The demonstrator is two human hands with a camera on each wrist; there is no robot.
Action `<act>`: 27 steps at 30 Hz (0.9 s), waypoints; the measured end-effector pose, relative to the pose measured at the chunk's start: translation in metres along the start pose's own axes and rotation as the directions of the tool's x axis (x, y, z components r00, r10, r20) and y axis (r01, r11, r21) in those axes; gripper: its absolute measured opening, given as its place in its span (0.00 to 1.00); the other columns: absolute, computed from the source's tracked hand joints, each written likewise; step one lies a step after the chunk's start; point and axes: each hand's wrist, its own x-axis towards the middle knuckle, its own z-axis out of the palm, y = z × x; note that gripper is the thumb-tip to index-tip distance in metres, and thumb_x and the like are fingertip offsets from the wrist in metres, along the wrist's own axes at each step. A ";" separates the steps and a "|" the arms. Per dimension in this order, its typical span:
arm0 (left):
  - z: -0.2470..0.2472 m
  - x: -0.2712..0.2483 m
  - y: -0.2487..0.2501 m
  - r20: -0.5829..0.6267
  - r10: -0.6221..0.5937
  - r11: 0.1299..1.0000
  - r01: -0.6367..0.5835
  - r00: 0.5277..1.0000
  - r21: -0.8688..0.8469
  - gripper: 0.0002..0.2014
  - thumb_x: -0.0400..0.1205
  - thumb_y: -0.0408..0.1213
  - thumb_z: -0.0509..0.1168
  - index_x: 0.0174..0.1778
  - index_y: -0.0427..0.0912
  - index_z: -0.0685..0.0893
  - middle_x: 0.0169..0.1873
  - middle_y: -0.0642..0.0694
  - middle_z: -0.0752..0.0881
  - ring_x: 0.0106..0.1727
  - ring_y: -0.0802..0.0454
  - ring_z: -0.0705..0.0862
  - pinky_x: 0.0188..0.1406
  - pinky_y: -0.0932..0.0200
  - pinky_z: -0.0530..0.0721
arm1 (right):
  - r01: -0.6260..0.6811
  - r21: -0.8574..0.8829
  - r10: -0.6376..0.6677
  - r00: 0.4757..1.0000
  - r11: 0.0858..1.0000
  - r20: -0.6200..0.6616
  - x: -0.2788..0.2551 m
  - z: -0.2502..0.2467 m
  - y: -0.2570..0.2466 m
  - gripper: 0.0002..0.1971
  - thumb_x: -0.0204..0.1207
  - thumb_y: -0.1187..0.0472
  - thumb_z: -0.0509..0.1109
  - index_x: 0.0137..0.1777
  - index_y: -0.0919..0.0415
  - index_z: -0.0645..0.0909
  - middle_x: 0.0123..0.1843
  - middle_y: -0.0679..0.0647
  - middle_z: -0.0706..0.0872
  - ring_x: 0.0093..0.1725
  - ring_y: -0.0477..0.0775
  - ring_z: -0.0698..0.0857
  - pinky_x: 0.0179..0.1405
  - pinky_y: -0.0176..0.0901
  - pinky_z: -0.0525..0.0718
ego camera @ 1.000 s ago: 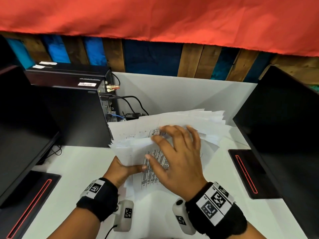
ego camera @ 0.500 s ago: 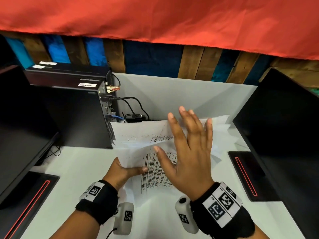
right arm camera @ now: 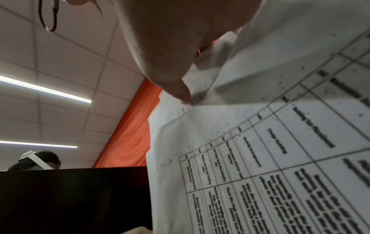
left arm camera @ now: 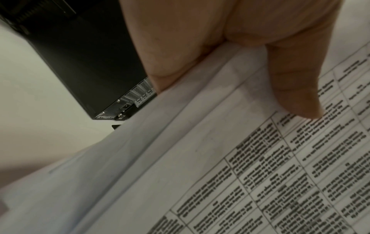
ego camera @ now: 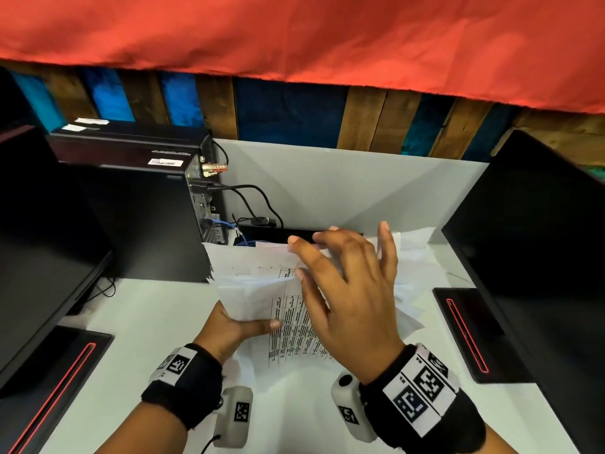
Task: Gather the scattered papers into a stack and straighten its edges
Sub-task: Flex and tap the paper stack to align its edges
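A loose, fanned bundle of white papers point(ego camera: 248, 267) with printed tables lies tilted up off the white desk point(ego camera: 147, 316). My left hand point(ego camera: 242, 326) grips its near-left edge, thumb on top and fingers hidden underneath. In the left wrist view the thumb point(left arm camera: 296, 88) presses on the printed sheet point(left arm camera: 200, 174). My right hand point(ego camera: 343, 283) is spread over the bundle, its slightly bent fingers reaching the far edge. Seen from the right wrist, its thumb point(right arm camera: 172, 76) touches the top sheet point(right arm camera: 260, 158). Sheets stick out unevenly to the right.
A black computer tower point(ego camera: 144, 217) with cables point(ego camera: 252, 204) stands just left of the papers. Black monitors flank the desk at left point(ego camera: 42, 244) and right point(ego camera: 530, 257), with their bases point(ego camera: 468, 332) on the desk. A white partition point(ego camera: 343, 185) closes the back.
My right hand has slid from the middle of the top sheet toward the far edge, and its fingers now bend a little. The left hand keeps its grip on the bundle.
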 end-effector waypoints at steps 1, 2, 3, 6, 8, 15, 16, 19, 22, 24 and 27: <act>0.000 0.000 0.000 0.004 0.000 1.000 0.000 1.000 -0.003 0.28 0.61 0.17 0.78 0.57 0.41 0.86 0.51 0.41 0.92 0.54 0.46 0.90 0.48 0.56 0.89 | 0.002 0.004 -0.002 1.000 1.000 -0.003 0.000 -0.001 0.001 0.21 0.73 0.61 0.71 0.67 0.49 0.83 0.60 0.53 0.85 0.65 0.56 0.82 0.77 0.72 0.59; 0.000 0.000 0.001 0.005 0.005 1.000 -0.005 1.000 -0.001 0.29 0.61 0.17 0.78 0.57 0.41 0.86 0.51 0.40 0.92 0.55 0.45 0.90 0.49 0.55 0.89 | 0.003 0.006 -0.003 1.000 1.000 0.009 0.001 -0.002 0.002 0.23 0.72 0.62 0.70 0.69 0.48 0.81 0.62 0.52 0.85 0.67 0.56 0.81 0.77 0.73 0.58; 0.001 0.000 0.001 0.007 0.017 1.000 -0.017 1.000 0.004 0.29 0.61 0.17 0.78 0.57 0.40 0.86 0.52 0.41 0.92 0.55 0.46 0.90 0.50 0.55 0.89 | 0.012 -0.005 -0.011 0.999 1.000 0.046 0.001 -0.002 0.002 0.25 0.72 0.62 0.68 0.70 0.47 0.80 0.63 0.52 0.84 0.68 0.56 0.80 0.77 0.74 0.56; 0.002 0.000 0.002 0.020 0.048 0.999 -0.048 0.999 -0.004 0.32 0.59 0.16 0.79 0.58 0.42 0.85 0.53 0.43 0.91 0.55 0.49 0.90 0.47 0.59 0.88 | 0.074 -0.021 -0.070 0.986 0.997 0.155 0.000 0.000 0.001 0.27 0.72 0.59 0.67 0.73 0.44 0.77 0.66 0.50 0.83 0.71 0.56 0.78 0.77 0.75 0.55; 0.002 0.000 0.004 0.031 0.058 0.998 -0.058 0.998 -0.015 0.33 0.58 0.20 0.80 0.60 0.42 0.84 0.54 0.42 0.91 0.56 0.48 0.89 0.48 0.59 0.88 | 0.084 0.007 -0.084 0.984 0.996 0.159 -0.001 0.001 0.000 0.25 0.73 0.58 0.66 0.71 0.45 0.78 0.66 0.51 0.83 0.71 0.56 0.78 0.77 0.75 0.55; 0.000 0.002 0.006 0.052 0.117 0.993 -0.115 0.992 -0.034 0.35 0.54 0.27 0.82 0.59 0.46 0.84 0.55 0.44 0.91 0.57 0.48 0.89 0.48 0.61 0.87 | 0.058 0.040 -0.065 0.978 0.998 0.198 0.000 0.003 -0.006 0.21 0.75 0.55 0.69 0.69 0.46 0.81 0.67 0.49 0.83 0.70 0.54 0.79 0.78 0.73 0.56; 0.000 0.002 0.007 0.056 0.126 0.992 -0.125 0.990 -0.033 0.36 0.52 0.30 0.83 0.59 0.47 0.85 0.55 0.44 0.91 0.57 0.49 0.89 0.48 0.61 0.87 | 0.062 0.048 -0.071 0.977 0.997 0.200 -0.001 0.003 -0.006 0.19 0.76 0.54 0.69 0.68 0.46 0.81 0.68 0.49 0.83 0.70 0.54 0.79 0.78 0.72 0.57; -0.001 0.002 0.009 0.060 0.132 0.990 -0.129 0.989 -0.053 0.38 0.47 0.40 0.87 0.56 0.49 0.87 0.55 0.44 0.91 0.57 0.49 0.89 0.50 0.59 0.87 | 0.035 0.058 -0.048 0.973 0.998 0.225 -0.001 0.001 -0.008 0.20 0.78 0.51 0.67 0.69 0.47 0.80 0.69 0.47 0.82 0.69 0.52 0.80 0.78 0.69 0.58; 0.000 0.003 0.009 0.068 0.128 0.991 -0.125 0.989 -0.053 0.39 0.47 0.45 0.87 0.57 0.47 0.86 0.55 0.43 0.91 0.57 0.48 0.89 0.50 0.59 0.88 | 0.018 0.050 -0.030 0.963 0.999 0.267 0.000 -0.001 -0.007 0.23 0.78 0.47 0.65 0.73 0.46 0.76 0.72 0.46 0.80 0.71 0.52 0.78 0.80 0.68 0.56; 0.000 0.002 0.009 0.048 0.121 0.991 -0.118 0.991 -0.059 0.38 0.47 0.47 0.87 0.55 0.47 0.87 0.53 0.43 0.91 0.55 0.49 0.90 0.48 0.61 0.88 | 0.021 0.045 -0.033 0.961 0.999 0.275 0.001 -0.005 -0.004 0.27 0.77 0.40 0.65 0.75 0.43 0.73 0.76 0.47 0.76 0.75 0.52 0.75 0.81 0.70 0.50; -0.002 0.002 0.009 0.045 0.087 0.995 -0.085 0.995 -0.053 0.33 0.48 0.44 0.87 0.50 0.47 0.90 0.51 0.42 0.92 0.53 0.48 0.91 0.50 0.59 0.89 | -0.094 -0.037 0.101 0.956 0.995 0.274 0.003 -0.018 0.019 0.40 0.68 0.25 0.62 0.79 0.39 0.64 0.80 0.47 0.68 0.81 0.52 0.66 0.82 0.69 0.42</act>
